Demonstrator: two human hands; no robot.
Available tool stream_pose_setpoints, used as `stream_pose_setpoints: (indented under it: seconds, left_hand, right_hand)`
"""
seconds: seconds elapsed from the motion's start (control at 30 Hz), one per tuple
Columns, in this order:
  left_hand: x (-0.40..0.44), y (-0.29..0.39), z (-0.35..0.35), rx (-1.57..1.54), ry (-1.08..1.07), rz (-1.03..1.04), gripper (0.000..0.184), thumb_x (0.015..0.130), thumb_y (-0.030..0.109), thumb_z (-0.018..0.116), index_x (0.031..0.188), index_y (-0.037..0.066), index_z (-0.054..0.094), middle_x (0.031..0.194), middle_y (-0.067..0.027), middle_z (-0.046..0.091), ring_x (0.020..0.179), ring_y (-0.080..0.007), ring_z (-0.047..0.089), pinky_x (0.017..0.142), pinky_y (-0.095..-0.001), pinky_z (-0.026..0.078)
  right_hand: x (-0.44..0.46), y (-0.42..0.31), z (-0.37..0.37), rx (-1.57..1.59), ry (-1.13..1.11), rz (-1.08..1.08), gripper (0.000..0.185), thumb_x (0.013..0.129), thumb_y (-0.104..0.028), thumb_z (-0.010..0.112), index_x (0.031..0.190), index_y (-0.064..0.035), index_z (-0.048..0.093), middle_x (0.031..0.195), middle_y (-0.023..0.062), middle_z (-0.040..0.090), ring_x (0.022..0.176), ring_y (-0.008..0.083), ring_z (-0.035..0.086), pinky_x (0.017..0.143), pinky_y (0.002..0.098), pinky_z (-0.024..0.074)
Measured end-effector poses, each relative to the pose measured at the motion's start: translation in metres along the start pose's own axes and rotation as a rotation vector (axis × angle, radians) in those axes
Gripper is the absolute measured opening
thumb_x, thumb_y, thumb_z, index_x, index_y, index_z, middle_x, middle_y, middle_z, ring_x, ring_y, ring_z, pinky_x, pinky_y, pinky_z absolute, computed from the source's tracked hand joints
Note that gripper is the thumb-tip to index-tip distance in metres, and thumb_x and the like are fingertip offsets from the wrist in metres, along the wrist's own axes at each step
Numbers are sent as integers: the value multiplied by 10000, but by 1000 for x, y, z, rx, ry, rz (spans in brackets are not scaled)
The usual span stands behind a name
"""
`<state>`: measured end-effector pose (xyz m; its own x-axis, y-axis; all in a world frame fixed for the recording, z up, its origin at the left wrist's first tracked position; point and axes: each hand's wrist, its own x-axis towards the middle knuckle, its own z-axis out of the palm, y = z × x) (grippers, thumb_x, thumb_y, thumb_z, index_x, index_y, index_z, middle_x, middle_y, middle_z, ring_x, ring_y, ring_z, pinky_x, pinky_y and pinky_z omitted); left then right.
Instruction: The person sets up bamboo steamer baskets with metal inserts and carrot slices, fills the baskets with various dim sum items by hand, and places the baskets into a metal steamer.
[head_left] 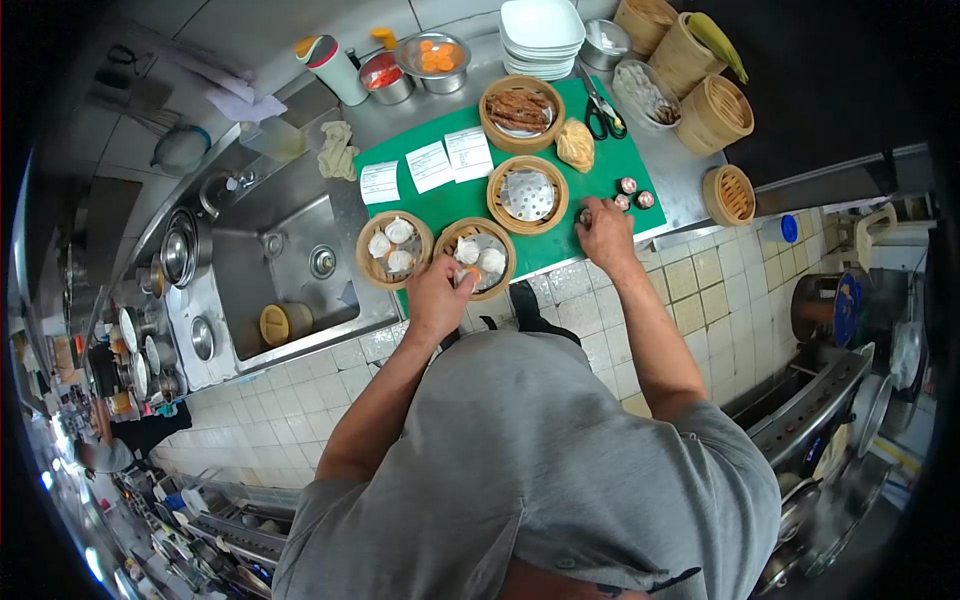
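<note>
My left hand (437,298) reaches over the front rim of a round bamboo steamer basket (508,242) with white dumplings (491,262) in it. Its fingers are closed at an orange carrot slice (471,273) inside. To its left, another steamer basket (363,250) holds three white dumplings (399,231). My right hand (606,235) is at the front edge of the green cutting board (608,178). Its fingertips are pinched around a small dark-pink dumpling, mostly hidden. Just beyond it sit several more small dark-pink dumplings (645,200).
Behind stand a steamer with a perforated liner (527,195) and one with brown pieces (520,107). A yellowish bag (575,146), scissors (604,118) and paper slips (430,166) lie on the board. A sink (285,265) is left; stacked plates (542,35) and a carrot bowl (434,62) are behind.
</note>
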<state>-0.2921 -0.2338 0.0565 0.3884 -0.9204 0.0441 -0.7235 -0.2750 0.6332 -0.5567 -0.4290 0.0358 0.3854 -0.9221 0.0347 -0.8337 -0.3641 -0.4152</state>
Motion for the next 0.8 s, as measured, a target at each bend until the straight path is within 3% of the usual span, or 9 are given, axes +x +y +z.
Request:
stream_pose_setpoints:
  seconds: [0.1, 0.2, 0.37, 0.5, 0.57, 0.6, 0.67, 0.73, 0.8]
  left_hand:
    - [4, -5, 4, -77, -24, -90, 300, 838, 274, 831, 881, 37, 651, 741, -99, 674, 747, -291, 652, 721, -439, 505]
    - [2, -7, 5, -243, -98, -307, 304, 850, 295, 820, 874, 46, 647, 760, -100, 683, 807, -299, 648, 809, -463, 484]
    - [0, 8, -8, 35, -118, -110, 306, 825, 284, 837, 939, 59, 662, 842, -125, 708, 887, -341, 665, 835, -471, 499]
    - [1, 21, -23, 150, -173, 28, 403, 805, 271, 844, 1080, 45, 654, 1007, -169, 707, 967, -366, 683, 848, -461, 530]
    - [3, 21, -24, 90, -261, -91, 414, 776, 266, 847, 1087, 78, 650, 1044, -167, 704, 1022, -367, 653, 876, -470, 513]
    - [4, 18, -21, 109, -236, -85, 390, 785, 242, 833, 1085, 71, 650, 981, -149, 715, 974, -357, 677, 848, -467, 530]
    - [7, 19, -21, 70, -268, -134, 391, 785, 240, 835, 1084, 68, 650, 955, -139, 721, 932, -342, 691, 820, -455, 540]
    - [7, 15, -18, 38, -299, -181, 392, 784, 238, 837, 1082, 65, 651, 928, -129, 726, 890, -327, 705, 792, -444, 550]
    - [2, 4, -9, -185, -237, -181, 396, 786, 262, 840, 1071, 60, 654, 894, -117, 734, 827, -299, 721, 754, -420, 560]
  right_hand:
    - [11, 7, 12, 34, 34, -7, 337, 779, -155, 779, 1085, -67, 668, 953, 157, 682, 943, 361, 663, 821, 524, 486]
    - [17, -15, 0, 472, 267, 29, 270, 760, -129, 787, 984, -55, 655, 939, 126, 690, 884, 349, 650, 796, 510, 471]
    - [44, -90, 10, 189, 199, -380, 235, 758, -122, 781, 958, -85, 662, 915, 97, 702, 913, 332, 649, 825, 478, 456]
    - [59, -81, 24, 124, 111, -365, 234, 770, -111, 760, 987, -81, 679, 963, 112, 718, 987, 347, 641, 844, 498, 473]
    - [59, -51, 18, 403, 346, -349, 255, 789, -104, 739, 1038, -75, 698, 1046, 146, 723, 1069, 369, 631, 888, 509, 496]
    - [57, -26, 16, 309, 465, -172, 293, 805, -88, 723, 1097, -66, 709, 1081, 177, 725, 1100, 393, 630, 927, 508, 510]
    - [50, 37, -13, 119, 289, 140, 365, 857, -145, 695, 1213, -66, 678, 1184, 212, 691, 1142, 418, 613, 981, 518, 484]
    - [45, 83, -22, 144, 177, 281, 588, 872, -260, 735, 1408, -86, 569, 1292, 230, 638, 1234, 439, 559, 1046, 522, 452]
    - [39, 86, -34, 126, 64, 210, 636, 870, -269, 746, 1449, -114, 536, 1314, 222, 633, 1276, 435, 532, 1063, 516, 443]
